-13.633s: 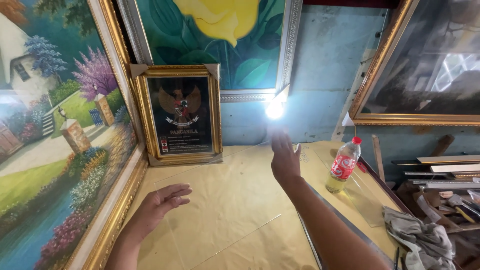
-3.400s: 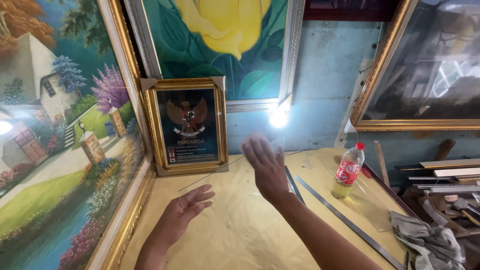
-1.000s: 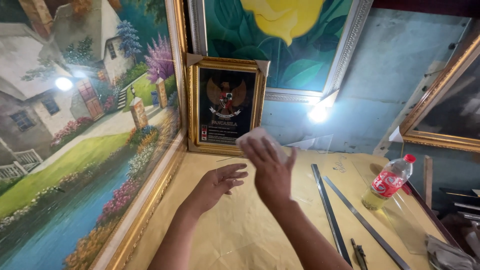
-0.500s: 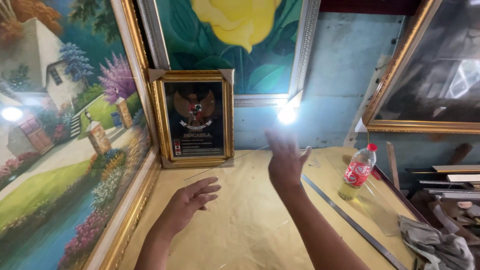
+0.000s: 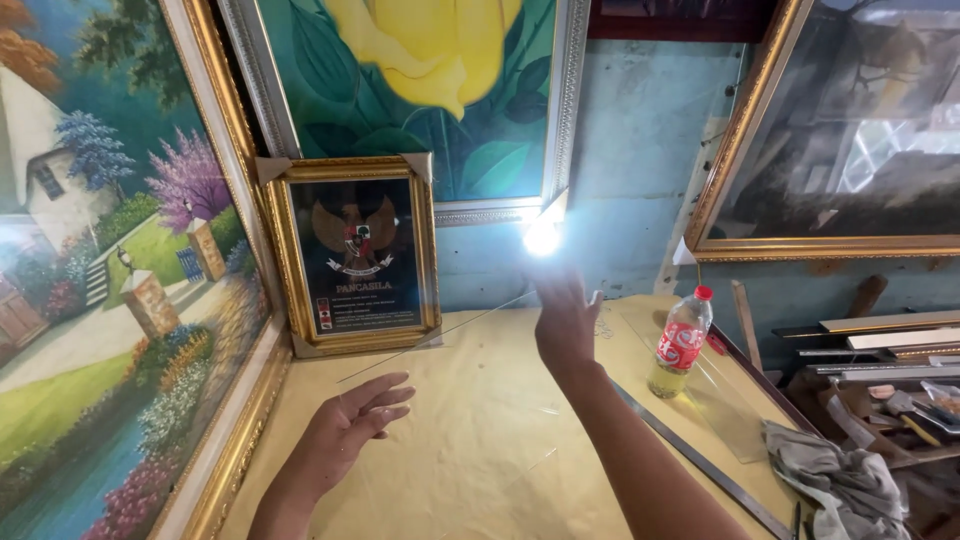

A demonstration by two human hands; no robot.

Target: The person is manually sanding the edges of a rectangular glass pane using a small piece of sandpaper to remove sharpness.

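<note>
Both hands, fingers spread, steady a clear glass pane (image 5: 440, 335) tilted over the yellow table (image 5: 480, 470): left hand (image 5: 355, 425) low, right hand (image 5: 565, 320) raised beside a gilt frame (image 5: 355, 255).

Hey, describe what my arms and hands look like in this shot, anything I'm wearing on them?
Both forearms are bare as far as the frame shows: no sleeves, gloves, watch or bracelets in view. The left hand and the right hand show no rings that I can make out. The right one is seen from the back, partly washed out by glare from the bright lamp.
</note>
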